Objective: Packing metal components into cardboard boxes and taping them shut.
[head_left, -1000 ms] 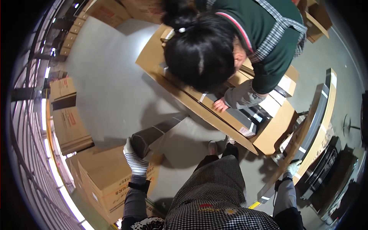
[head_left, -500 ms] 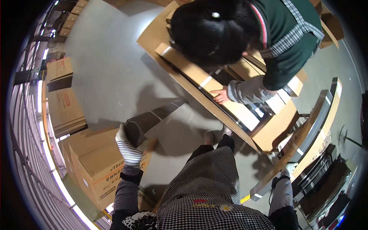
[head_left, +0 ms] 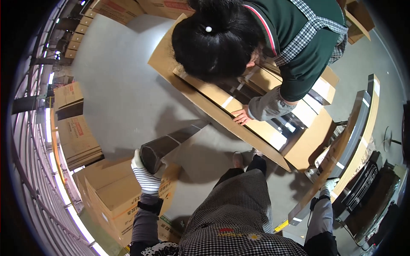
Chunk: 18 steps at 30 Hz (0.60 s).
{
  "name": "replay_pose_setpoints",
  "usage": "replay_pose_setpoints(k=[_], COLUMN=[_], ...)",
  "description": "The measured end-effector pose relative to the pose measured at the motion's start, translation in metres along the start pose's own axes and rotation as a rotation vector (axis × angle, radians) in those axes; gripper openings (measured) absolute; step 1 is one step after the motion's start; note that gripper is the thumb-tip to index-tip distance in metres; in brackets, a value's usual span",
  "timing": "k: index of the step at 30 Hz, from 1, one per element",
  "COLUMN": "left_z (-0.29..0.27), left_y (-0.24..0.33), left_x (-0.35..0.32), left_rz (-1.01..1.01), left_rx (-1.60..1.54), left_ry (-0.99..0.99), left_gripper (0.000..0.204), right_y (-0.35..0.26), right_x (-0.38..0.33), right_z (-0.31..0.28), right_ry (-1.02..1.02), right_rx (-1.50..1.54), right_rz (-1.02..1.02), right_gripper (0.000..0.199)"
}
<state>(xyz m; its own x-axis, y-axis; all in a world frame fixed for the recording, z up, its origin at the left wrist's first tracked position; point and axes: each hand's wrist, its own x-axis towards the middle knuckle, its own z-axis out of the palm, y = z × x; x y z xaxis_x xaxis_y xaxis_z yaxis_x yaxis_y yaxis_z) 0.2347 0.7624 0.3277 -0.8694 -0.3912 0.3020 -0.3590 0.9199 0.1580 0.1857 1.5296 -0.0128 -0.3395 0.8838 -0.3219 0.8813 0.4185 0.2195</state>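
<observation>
In a striped glove, my left hand (head_left: 146, 176) is closed around the near end of a long dark bundle (head_left: 171, 144), bound with light bands. The bundle stretches away over the floor toward the big carton. On the right, my gloved right hand (head_left: 329, 186) grips a long bundle of strips (head_left: 349, 132), grey and tan, tied with white bands. Its lower end hangs near my apron. Between the two bundles stands a long open carton (head_left: 260, 149) holding tan and dark packages. A co-worker (head_left: 290, 47) bends over it, one hand (head_left: 242, 116) resting on a tan package.
An open cardboard box (head_left: 104, 187) stands beside my left arm. Stacked flat cartons (head_left: 79, 138) line the left side, and more boxes (head_left: 117, 9) are at the far end. Dark wrapped bundles (head_left: 376, 196) lie at the right beyond my right hand.
My view has shifted slightly. The co-worker's head has come lower and further left over the carton. Both my hands keep their hold on the bundles.
</observation>
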Motion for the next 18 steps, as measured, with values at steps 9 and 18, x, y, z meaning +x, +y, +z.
replay_pose_setpoints(k=[9,18], left_z=[0.011,0.006], left_y=[-0.002,-0.012], left_x=[0.009,-0.004], left_rz=[-0.016,-0.054], left_rx=[-0.117,-0.044], left_ry=[-0.008,-0.041], left_gripper=[0.090,0.099], right_y=[-0.001,-0.021], right_x=[-0.022,-0.041], right_z=[-0.048,-0.081], right_ry=[0.058,0.116], right_rx=[-0.101,-0.164], right_rz=[-0.025,-0.166], right_gripper=[0.107,0.081])
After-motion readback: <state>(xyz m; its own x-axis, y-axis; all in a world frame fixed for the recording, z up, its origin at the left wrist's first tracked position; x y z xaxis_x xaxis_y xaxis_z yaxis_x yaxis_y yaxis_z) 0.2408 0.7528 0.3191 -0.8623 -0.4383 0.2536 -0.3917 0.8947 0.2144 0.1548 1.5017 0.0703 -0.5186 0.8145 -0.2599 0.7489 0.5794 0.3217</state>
